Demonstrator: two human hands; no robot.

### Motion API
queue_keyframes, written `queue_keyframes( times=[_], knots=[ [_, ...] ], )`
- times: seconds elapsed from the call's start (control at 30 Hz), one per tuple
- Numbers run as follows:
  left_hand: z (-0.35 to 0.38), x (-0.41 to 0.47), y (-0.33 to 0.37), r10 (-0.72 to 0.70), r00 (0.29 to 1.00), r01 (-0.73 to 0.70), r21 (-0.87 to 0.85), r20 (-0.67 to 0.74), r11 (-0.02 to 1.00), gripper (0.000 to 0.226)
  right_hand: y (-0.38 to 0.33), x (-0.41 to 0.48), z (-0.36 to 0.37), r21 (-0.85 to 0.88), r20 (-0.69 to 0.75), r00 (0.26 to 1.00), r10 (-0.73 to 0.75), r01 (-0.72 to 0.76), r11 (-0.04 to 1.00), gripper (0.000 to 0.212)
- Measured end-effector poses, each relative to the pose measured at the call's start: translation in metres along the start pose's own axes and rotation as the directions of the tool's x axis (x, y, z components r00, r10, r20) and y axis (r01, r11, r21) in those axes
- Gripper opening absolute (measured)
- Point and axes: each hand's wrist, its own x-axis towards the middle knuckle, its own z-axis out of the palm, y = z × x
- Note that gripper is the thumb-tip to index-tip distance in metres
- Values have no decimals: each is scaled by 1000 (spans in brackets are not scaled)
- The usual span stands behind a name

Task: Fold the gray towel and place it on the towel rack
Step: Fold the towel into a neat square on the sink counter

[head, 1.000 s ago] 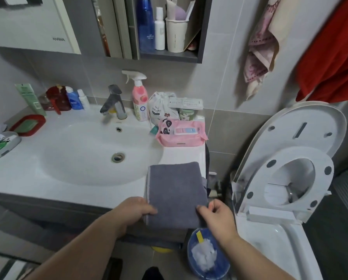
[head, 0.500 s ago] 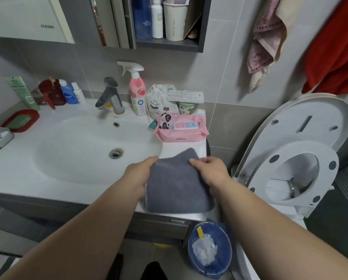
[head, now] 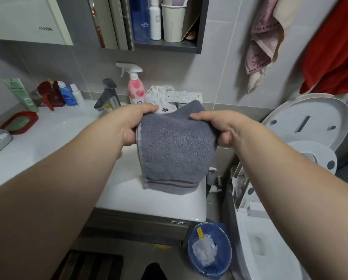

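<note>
The folded gray towel hangs in the air above the right end of the white sink counter. Its striped hem droops down near the countertop. My left hand pinches the towel's upper left corner, and my right hand pinches the upper right corner. The top edge sags between both hands. No towel rack shows; a pink patterned towel and a red towel hang on the tiled wall at upper right.
A faucet, a pink spray bottle and small bottles stand behind the basin. A shelf with a cup hangs above. An open toilet is at right, and a blue bin stands on the floor.
Both hands moved from the towel's near edge to its far edge, gripped it, and lifted the folded towel off the counter, raising it toward the wall.
</note>
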Motion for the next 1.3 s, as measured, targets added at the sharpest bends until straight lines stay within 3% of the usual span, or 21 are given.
queue_keyframes(
  times=[0.07,0.17,0.27,0.37,0.5,0.57,0.67,0.8,0.93,1.1,1.3],
  knots=[
    [1,6,-1,-59,998,60,54,-11,997,10,3,6,2,-6,-50,999,20,-21,1000,12],
    [7,7,12,-60,998,60,42,-5,997,19,-7,7,7,88,-106,992,-75,85,992,26],
    [14,6,39,76,997,-76,-36,1,996,20,-33,-2,9,149,-138,946,-293,312,938,13],
    [19,-1,67,244,970,-244,-97,-6,965,14,-58,-17,12,168,-160,851,-501,524,835,21],
    [20,-22,78,401,914,-405,-97,-55,909,12,-69,-34,13,107,-168,742,-649,668,736,26],
    [17,-29,63,440,895,-445,-96,-64,890,11,-56,-43,11,41,-166,738,-654,667,744,20],
    [8,-25,7,425,905,-426,-67,-32,902,26,-2,-43,8,13,-174,790,-588,599,800,17],
    [-14,-27,-94,212,977,-211,35,-13,977,21,111,-45,1,67,-192,911,-365,383,921,22],
    [-34,-39,-161,-11,991,-7,133,136,991,47,191,-51,-8,80,-182,958,-220,238,968,36],
    [-46,-39,-171,-55,958,15,144,281,989,82,202,-56,-12,63,-94,959,-269,275,959,40],
    [-43,-26,-138,14,954,-67,168,298,984,76,170,-42,-15,-49,-65,924,-377,374,926,30]
  ],
)
